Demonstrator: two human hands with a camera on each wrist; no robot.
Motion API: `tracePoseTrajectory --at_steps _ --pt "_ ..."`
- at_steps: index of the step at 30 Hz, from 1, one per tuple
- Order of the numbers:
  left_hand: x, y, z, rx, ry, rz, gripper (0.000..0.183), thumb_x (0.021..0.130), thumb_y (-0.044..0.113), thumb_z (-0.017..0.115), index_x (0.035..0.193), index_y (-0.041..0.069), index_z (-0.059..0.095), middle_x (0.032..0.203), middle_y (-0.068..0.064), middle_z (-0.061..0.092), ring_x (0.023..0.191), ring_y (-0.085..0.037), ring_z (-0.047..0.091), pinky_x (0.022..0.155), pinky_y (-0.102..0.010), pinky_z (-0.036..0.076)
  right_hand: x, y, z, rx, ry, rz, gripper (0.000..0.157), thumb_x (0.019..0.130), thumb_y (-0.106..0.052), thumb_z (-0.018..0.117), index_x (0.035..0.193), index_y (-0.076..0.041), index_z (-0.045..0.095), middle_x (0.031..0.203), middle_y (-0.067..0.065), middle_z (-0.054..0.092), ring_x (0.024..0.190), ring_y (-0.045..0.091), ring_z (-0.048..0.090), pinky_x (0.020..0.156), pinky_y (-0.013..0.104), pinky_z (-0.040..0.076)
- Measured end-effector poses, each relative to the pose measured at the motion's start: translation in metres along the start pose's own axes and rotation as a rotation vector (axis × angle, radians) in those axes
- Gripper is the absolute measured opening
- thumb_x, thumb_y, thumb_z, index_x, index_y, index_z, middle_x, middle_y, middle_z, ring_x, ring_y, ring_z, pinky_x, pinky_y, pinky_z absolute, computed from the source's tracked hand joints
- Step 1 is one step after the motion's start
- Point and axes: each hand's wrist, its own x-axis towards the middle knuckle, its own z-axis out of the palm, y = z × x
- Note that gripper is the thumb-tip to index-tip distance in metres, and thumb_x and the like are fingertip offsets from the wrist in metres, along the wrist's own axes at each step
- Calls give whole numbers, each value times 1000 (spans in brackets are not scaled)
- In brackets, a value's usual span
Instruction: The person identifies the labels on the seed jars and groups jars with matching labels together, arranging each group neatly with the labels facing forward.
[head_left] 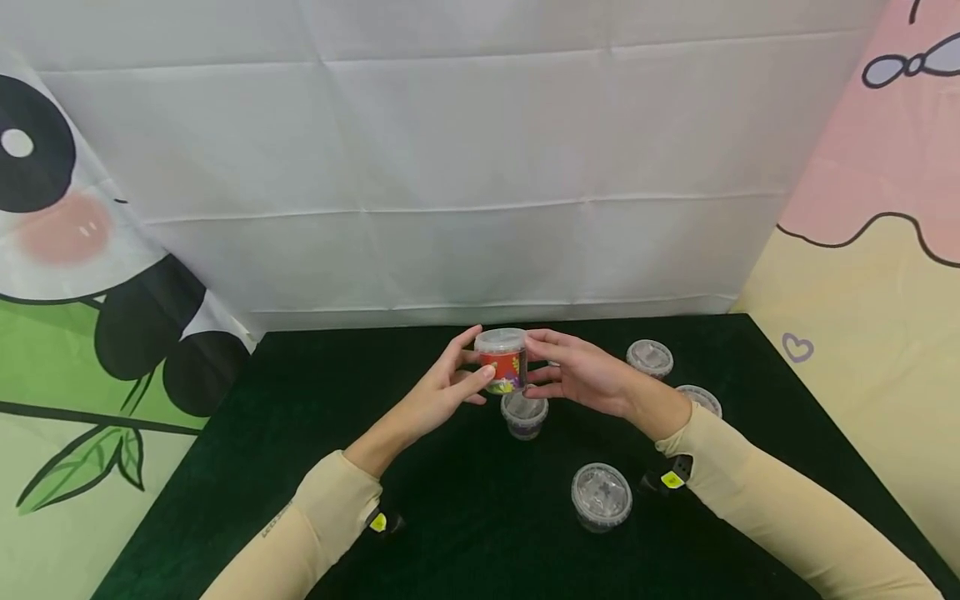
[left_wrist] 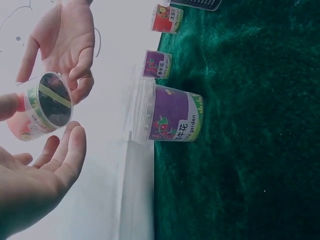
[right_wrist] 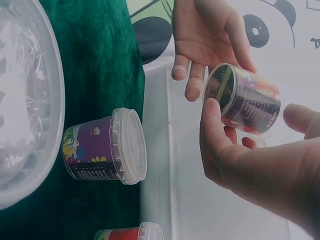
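Observation:
Over the table, a small lidded plastic cup (head_left: 503,362) with a red flowered label is held between both hands. My left hand (head_left: 444,390) grips its left side, thumb on the label. From the right, my right hand (head_left: 587,372) has its fingertips at the cup's side. Tilted in the right wrist view, the cup (right_wrist: 250,100) shows a dark base with a yellow-green strip, and a right fingertip overlaps the base rim. Just below the held cup stands another lidded cup (head_left: 523,414), purple-labelled in the left wrist view.
Several more lidded cups stand on the dark green cloth (head_left: 450,517): a near cup (head_left: 602,497), a far right cup (head_left: 650,358) and one partly behind the right forearm (head_left: 701,400). A white cloth wall (head_left: 465,167) rises behind the table, with printed cloths at both sides.

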Motion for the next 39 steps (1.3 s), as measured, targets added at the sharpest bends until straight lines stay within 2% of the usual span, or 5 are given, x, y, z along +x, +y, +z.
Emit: tracePoseTrajectory --at_steps 8,18,25,33,39 --pt "1 2 3 9 -3 4 63 108 31 51 161 27 18 146 -15 38 116 -30 59 95 -43 54 0 3 4 -12 -34 -15 56 109 -33 47 154 -5 29 145 19 41 123 34 50 106 49 47" --pt "-4 9 13 86 68 69 66 107 28 52 162 17 16 147 -13 37 106 -33 59 89 -40 54 1 4 4 -18 -57 -66 58 107 -32 52 152 -2 32 143 18 44 120 30 54 105 47 48" --pt "-4 6 14 83 76 70 65 108 28 51 161 16 16 146 -13 38 108 -30 58 90 -40 54 2 6 1 5 -46 -55 66 105 -34 56 155 -2 26 141 18 45 116 27 56 105 46 48" --pt "-2 1 16 89 71 106 62 108 26 49 161 15 18 143 -17 38 107 -30 60 89 -43 55 0 5 -1 -38 -5 -41 54 108 -29 51 151 -2 35 140 17 46 119 29 54 105 43 48" --pt "-2 2 16 80 76 103 58 110 26 44 161 14 19 141 -19 37 111 -31 57 91 -45 55 -2 4 -2 -28 9 -31 56 109 -30 48 154 -3 32 144 17 44 119 28 55 105 42 48"
